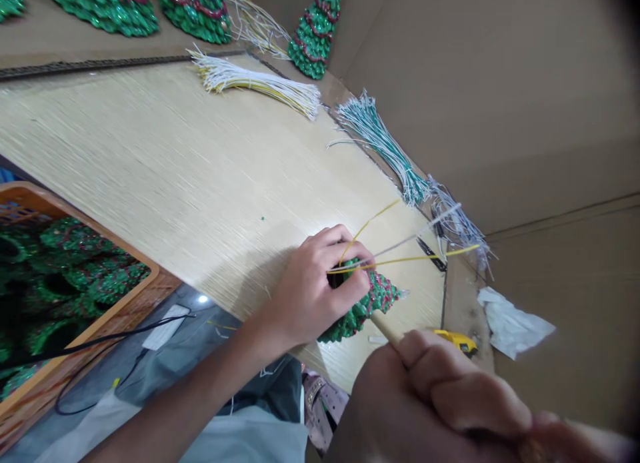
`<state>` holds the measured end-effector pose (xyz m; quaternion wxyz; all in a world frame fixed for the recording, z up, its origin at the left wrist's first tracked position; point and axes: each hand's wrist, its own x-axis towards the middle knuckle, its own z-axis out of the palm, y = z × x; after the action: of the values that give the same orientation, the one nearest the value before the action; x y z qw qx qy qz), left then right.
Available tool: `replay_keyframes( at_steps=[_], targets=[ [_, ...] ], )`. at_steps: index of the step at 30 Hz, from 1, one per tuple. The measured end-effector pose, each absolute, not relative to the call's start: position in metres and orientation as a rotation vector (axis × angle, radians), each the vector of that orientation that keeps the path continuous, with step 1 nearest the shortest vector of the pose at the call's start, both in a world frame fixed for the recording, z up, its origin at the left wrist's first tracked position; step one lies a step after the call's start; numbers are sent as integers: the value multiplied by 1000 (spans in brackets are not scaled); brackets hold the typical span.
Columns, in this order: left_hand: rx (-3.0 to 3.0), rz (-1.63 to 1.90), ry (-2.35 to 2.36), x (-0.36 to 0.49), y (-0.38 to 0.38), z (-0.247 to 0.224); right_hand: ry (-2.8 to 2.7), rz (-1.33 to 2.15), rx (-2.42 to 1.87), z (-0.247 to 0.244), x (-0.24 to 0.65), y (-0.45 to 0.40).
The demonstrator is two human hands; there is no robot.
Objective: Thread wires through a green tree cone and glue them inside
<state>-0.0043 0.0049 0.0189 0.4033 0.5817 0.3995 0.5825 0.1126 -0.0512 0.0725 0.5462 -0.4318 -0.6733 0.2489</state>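
Note:
A small green glittery tree with red garland [383,293] lies on its side on the table, its tip pointing right. My left hand [323,283] is wrapped round its base. Yellow and white wires [415,258] stick out from between the fingers of that hand. My right hand [440,396], close to the camera, is closed round a pale wooden stick [385,328]. The stick's far end meets the side of the tree; whether it touches or enters it is hard to tell.
White-yellow wires [260,86], green-white wires [385,146] and grey wires [457,216] lie along the back edge. Black snips [431,255], a yellow tool [457,342] and tissue [517,322] are at right. Trees [315,33] stand behind; an orange crate [155,276] holds more.

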Motion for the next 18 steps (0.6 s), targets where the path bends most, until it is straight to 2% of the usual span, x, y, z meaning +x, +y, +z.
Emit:
replay_keyframes(
  at_steps=[4,10,18],
  targets=[
    [1477,1457,1025,-5,5,18,-1498,527,-869,64,103,-52],
    [1473,1471,1009,-4,6,16,-1257,244,-800,48,71,-44],
    [1461,1483,1011,-5,6,16,-1442,274,-835,51,86,-39]
  ],
)
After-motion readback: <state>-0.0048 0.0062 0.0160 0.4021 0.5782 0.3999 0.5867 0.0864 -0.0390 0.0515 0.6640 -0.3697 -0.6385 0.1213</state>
